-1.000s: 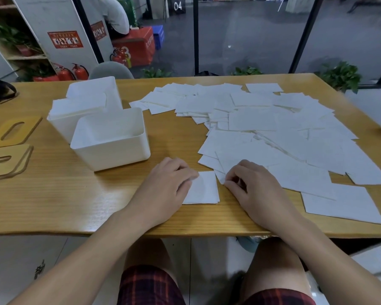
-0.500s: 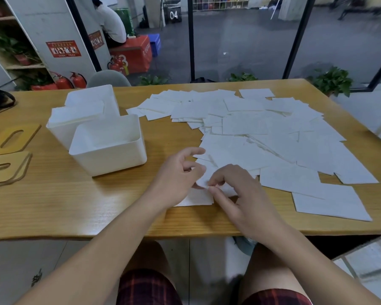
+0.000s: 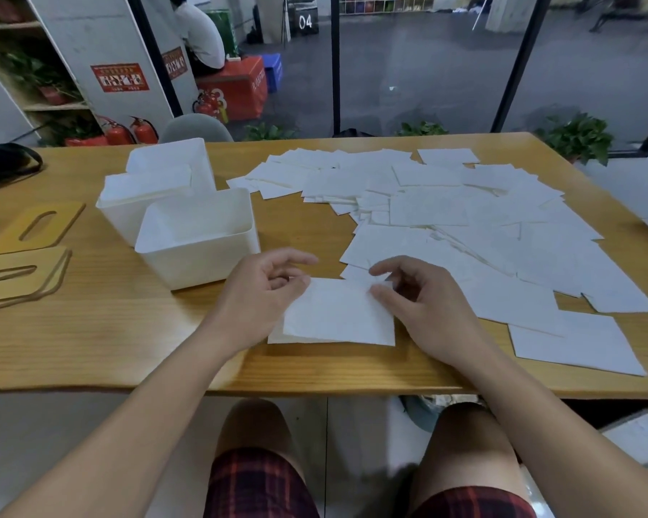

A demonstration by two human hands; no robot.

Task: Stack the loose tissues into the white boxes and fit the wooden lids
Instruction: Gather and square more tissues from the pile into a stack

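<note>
Both hands, left (image 3: 257,293) and right (image 3: 423,304), pinch the far corners of one tissue (image 3: 337,315) above the counter (image 3: 90,330) edge, near the empty box (image 3: 197,237). Such a light pinch could let it sag, fold or slip. Beyond the box lie loose tissues (image 3: 464,218); left of it, lids (image 3: 19,271).

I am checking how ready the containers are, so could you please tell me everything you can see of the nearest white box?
The nearest white box is a plain rectangular tub with rounded corners and smooth walls, plastic by its look. It stands upright and lidless on the wooden table, left of the spread of loose tissues. What shows of its inside looks empty. Its far left corner meets or overlaps a second white box; I cannot tell which. The left hand is close to its near right corner but apart from it.
</note>
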